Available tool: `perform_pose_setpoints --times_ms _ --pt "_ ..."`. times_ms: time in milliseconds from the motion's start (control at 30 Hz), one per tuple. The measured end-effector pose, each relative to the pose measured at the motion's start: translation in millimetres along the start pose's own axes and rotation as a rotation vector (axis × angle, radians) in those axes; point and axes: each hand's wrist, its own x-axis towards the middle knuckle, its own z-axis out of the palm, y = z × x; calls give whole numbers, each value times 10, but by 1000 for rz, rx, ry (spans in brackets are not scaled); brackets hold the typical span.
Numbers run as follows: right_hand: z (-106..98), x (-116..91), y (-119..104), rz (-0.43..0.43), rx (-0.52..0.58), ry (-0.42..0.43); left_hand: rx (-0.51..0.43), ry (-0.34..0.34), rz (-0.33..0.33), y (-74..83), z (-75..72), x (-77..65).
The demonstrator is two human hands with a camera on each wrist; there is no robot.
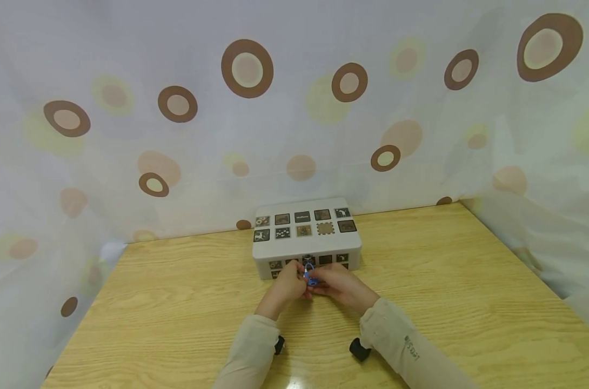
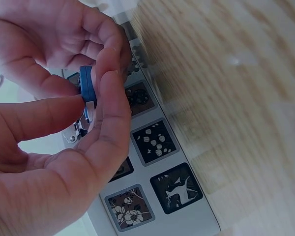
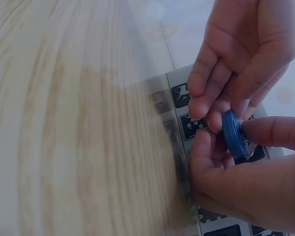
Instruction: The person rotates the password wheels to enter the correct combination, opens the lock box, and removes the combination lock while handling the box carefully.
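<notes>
A white box (image 1: 285, 248) with rows of dark picture squares stands at the back of the table, its lid down. At the metal latch (image 1: 307, 257) on its front is a small blue padlock (image 1: 312, 280) with a looped shackle. My left hand (image 1: 287, 282) pinches the padlock from the left, thumb on one face and fingers behind, as the left wrist view shows. From the right, my right hand (image 1: 342, 284) grips it too, its thumb pressed on the padlock (image 3: 233, 135) in the right wrist view. Fingers hide part of the latch.
The wood-grain table (image 1: 178, 302) spreads out on both sides of the box. A pale curtain (image 1: 285, 135) with brown and yellow circles hangs close behind the box and along both sides. Dark wrist-camera pieces (image 1: 360, 349) sit by the sleeves.
</notes>
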Motion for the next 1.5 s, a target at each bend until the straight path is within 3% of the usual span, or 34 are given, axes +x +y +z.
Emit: perform_pose_setpoints --times_ms 700,1067,1500 --pt "12 15 -4 -8 -16 -12 -23 -1 4 4 6 -8" --pt "-75 -8 31 -61 27 -64 23 19 10 1 2 -3" --pt "-121 -13 28 -64 -76 27 -74 18 7 13 12 -42"
